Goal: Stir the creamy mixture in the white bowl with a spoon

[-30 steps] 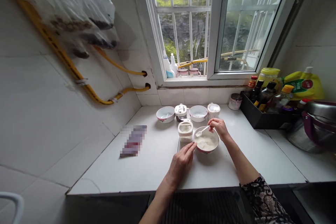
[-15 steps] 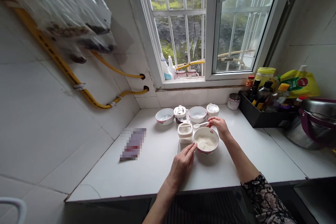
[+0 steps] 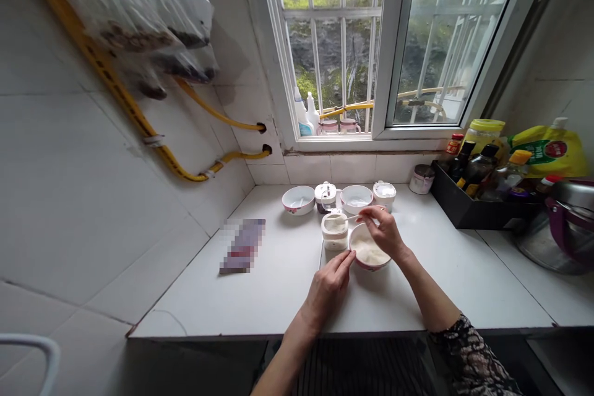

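My right hand (image 3: 383, 232) pinches the handle of a small white spoon (image 3: 351, 218). The spoon's bowl end is at the open top of a white seasoning jar (image 3: 335, 241) with pale contents. Just right of that jar stands a white bowl (image 3: 371, 268) with a floral pattern, holding white powder (image 3: 368, 249). The fingertips of my left hand (image 3: 327, 289) rest against the bowl's left rim, fingers close together; the thumb is hidden. My right hand and wrist cover the bowl's upper right part.
Behind stand a left bowl (image 3: 298, 201), a dark-filled jar (image 3: 325, 198), another bowl (image 3: 356, 199) and a lidded jar (image 3: 385, 195). A black box (image 3: 464, 211) of bottles and a metal pot (image 3: 552, 238) stand right. A blurred packet (image 3: 244, 246) lies left.
My right hand has moved left with the spoon, from above the bowl's back rim to the jar's opening. My left hand stays at the bowl. The whole view has shifted slightly.
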